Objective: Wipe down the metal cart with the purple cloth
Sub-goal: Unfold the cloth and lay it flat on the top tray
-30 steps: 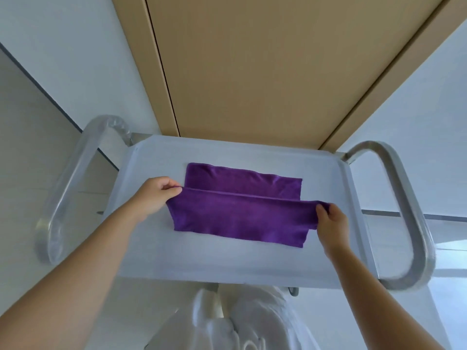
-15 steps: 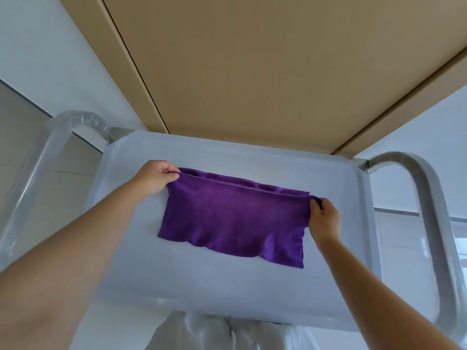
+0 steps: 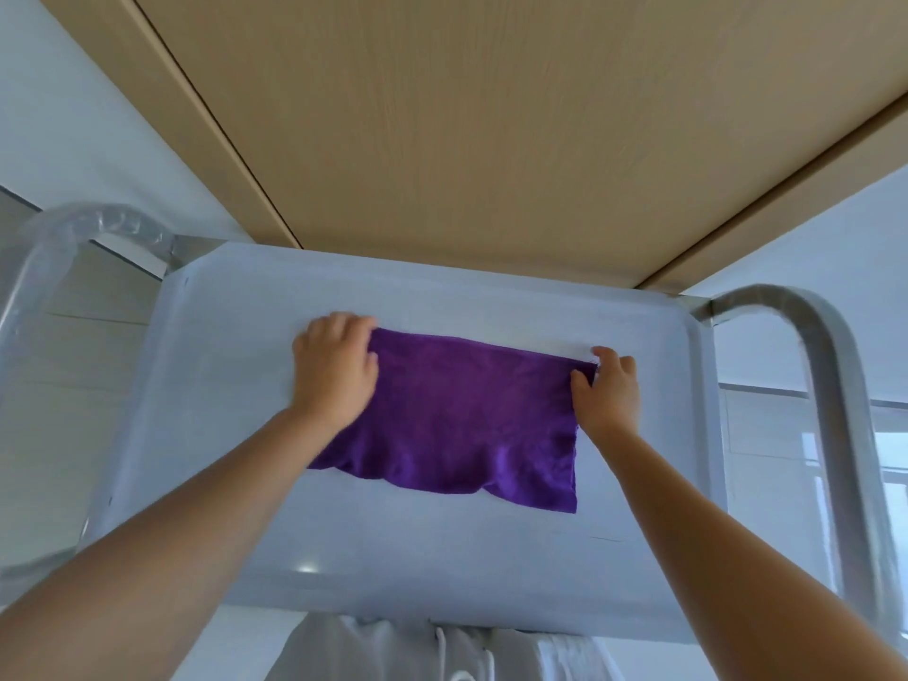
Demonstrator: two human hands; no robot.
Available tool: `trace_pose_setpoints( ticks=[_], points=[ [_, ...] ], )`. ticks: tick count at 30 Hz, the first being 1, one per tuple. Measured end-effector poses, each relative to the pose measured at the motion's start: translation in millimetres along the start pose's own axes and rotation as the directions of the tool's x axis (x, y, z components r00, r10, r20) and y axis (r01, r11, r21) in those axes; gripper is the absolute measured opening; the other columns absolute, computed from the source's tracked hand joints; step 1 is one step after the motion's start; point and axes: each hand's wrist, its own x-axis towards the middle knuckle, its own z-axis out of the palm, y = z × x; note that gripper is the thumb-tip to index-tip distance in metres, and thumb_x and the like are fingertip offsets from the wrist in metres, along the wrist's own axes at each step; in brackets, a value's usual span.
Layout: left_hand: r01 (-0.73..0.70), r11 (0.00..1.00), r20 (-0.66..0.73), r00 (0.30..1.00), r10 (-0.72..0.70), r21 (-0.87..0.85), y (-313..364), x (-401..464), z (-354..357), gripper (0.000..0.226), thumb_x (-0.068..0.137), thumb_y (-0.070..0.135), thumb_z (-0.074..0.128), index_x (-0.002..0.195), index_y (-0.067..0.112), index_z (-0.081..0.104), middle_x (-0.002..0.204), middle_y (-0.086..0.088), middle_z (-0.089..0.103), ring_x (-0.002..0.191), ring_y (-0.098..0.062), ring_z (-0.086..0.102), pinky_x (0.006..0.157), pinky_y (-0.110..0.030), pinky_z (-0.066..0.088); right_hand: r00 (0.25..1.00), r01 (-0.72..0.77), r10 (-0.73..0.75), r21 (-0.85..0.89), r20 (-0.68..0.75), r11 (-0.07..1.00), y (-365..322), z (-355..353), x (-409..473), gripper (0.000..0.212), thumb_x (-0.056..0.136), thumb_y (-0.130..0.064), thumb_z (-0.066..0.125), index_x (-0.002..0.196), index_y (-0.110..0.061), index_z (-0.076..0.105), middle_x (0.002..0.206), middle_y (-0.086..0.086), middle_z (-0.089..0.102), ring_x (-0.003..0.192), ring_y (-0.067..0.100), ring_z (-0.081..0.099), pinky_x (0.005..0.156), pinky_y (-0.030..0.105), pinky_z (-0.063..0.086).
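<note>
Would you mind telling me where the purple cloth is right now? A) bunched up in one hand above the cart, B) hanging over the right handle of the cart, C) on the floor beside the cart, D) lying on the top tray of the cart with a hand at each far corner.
D: the purple cloth lies spread on the cart's top tray, with the left hand and right hand at its far corners.

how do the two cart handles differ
The left handle looks wrapped in crinkled clear plastic, while the right handle is bare, smooth metal. The left handle runs off the picture's edge; the right handle shows more of its loop. Both are rounded grey tubes at the ends of the cart top.
</note>
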Motion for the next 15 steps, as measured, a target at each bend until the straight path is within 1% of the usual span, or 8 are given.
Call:
trace_pose_setpoints(
  ticks=[1, 3, 6, 8, 9, 11, 13, 15],
  points=[
    [-0.142, 0.99, 0.03, 0.989, 0.143, -0.014, 17.8, -13.5, 4.5, 0.033, 0.066, 0.01, 0.077, 0.097, 0.011, 0.066, 0.091, -0.012, 0.063, 0.083, -0.036, 0.059, 0.069, -0.044, 0.046, 0.999, 0.027, -0.026, -0.032, 0.02, 0.999, -0.5, -1.9, 0.7, 0.04, 0.094, -0.02, 0.05, 0.133, -0.014, 0.046, 0.131, 0.008, 0.041, 0.112, 0.027, 0.051, 0.089, 0.037, 0.046],
    [-0.385, 0.922, 0.144, 0.911, 0.386, -0.038, 55.4, -42.5, 18.7, 0.029, 0.056, 0.021, 0.083, 0.08, 0.019, 0.067, 0.075, 0.0, 0.06, 0.066, -0.026, 0.058, 0.057, -0.034, 0.043, 0.997, 0.065, -0.061, -0.081, 0.055, 0.995, -0.7, -6.4, 2.7, 0.034, 0.093, -0.019, 0.05, 0.126, -0.012, 0.052, 0.127, 0.008, 0.042, 0.111, 0.026, 0.05, 0.087, 0.034, 0.044],
    [-0.599, 0.793, 0.369, 0.716, 0.593, -0.113, 109.6, -73.3, 39.1, 0.033, 0.049, 0.04, 0.085, 0.07, 0.025, 0.065, 0.066, 0.008, 0.055, 0.057, -0.014, 0.053, 0.052, -0.024, 0.038, 0.995, 0.08, -0.073, -0.103, 0.073, 0.991, -0.1, -10.5, 5.0, 0.025, 0.092, -0.017, 0.052, 0.114, -0.007, 0.057, 0.12, 0.01, 0.045, 0.106, 0.028, 0.051, 0.081, 0.032, 0.042],
    [-0.653, 0.748, 0.486, 0.619, 0.617, -0.12, 141.3, -83.9, 44.6, 0.039, 0.053, 0.05, 0.08, 0.082, 0.025, 0.067, 0.073, 0.007, 0.056, 0.063, -0.013, 0.053, 0.056, -0.024, 0.038, 0.995, 0.067, -0.059, -0.101, 0.081, 0.993, -0.2, -11.9, 5.7, 0.022, 0.091, -0.016, 0.053, 0.11, -0.006, 0.057, 0.118, 0.01, 0.046, 0.101, 0.029, 0.052, 0.078, 0.031, 0.042],
    [-0.651, 0.751, 0.526, 0.604, 0.599, -0.108, 153.2, -87.0, 47.7, 0.045, 0.066, 0.049, 0.074, 0.102, 0.023, 0.065, 0.088, 0.003, 0.057, 0.076, -0.016, 0.054, 0.065, -0.029, 0.041, 0.995, 0.055, -0.047, -0.088, 0.089, 0.995, -0.6, -11.7, 6.0, 0.021, 0.09, -0.015, 0.053, 0.108, -0.005, 0.056, 0.116, 0.01, 0.046, 0.098, 0.027, 0.052, 0.077, 0.032, 0.043],
    [-0.618, 0.783, 0.593, 0.606, 0.531, -0.07, 169.4, -94.1, 62.8, 0.055, 0.088, 0.032, 0.056, 0.137, 0.015, 0.036, 0.119, -0.009, 0.044, 0.105, -0.027, 0.044, 0.087, -0.04, 0.035, 0.994, 0.023, -0.018, -0.049, 0.106, 0.999, -2.4, -10.0, 6.1, 0.019, 0.089, -0.015, 0.053, 0.106, -0.006, 0.054, 0.111, 0.008, 0.048, 0.089, 0.023, 0.05, 0.074, 0.032, 0.042],
    [-0.622, 0.783, 0.607, 0.62, 0.498, -0.007, 179.4, -93.6, 65.4, 0.056, 0.09, 0.017, 0.052, 0.139, 0.01, 0.026, 0.125, -0.014, 0.036, 0.111, -0.03, 0.038, 0.091, -0.043, 0.033, 0.993, -0.01, 0.011, -0.009, 0.12, 1.0, -4.6, -7.4, 6.9, 0.021, 0.088, -0.015, 0.053, 0.107, -0.007, 0.051, 0.105, 0.005, 0.052, 0.084, 0.019, 0.049, 0.071, 0.031, 0.04],
    [-0.642, 0.766, 0.615, 0.609, 0.501, 0.011, 182.5, -90.8, 62.8, 0.049, 0.086, 0.005, 0.052, 0.131, 0.005, 0.033, 0.122, -0.015, 0.037, 0.109, -0.031, 0.038, 0.089, -0.043, 0.033, 0.988, -0.057, 0.054, 0.013, 0.147, 0.998, -6.5, -6.3, 8.2, 0.02, 0.089, -0.015, 0.052, 0.109, -0.009, 0.051, 0.099, 0.003, 0.055, 0.083, 0.019, 0.05, 0.07, 0.03, 0.04]
  ],
)
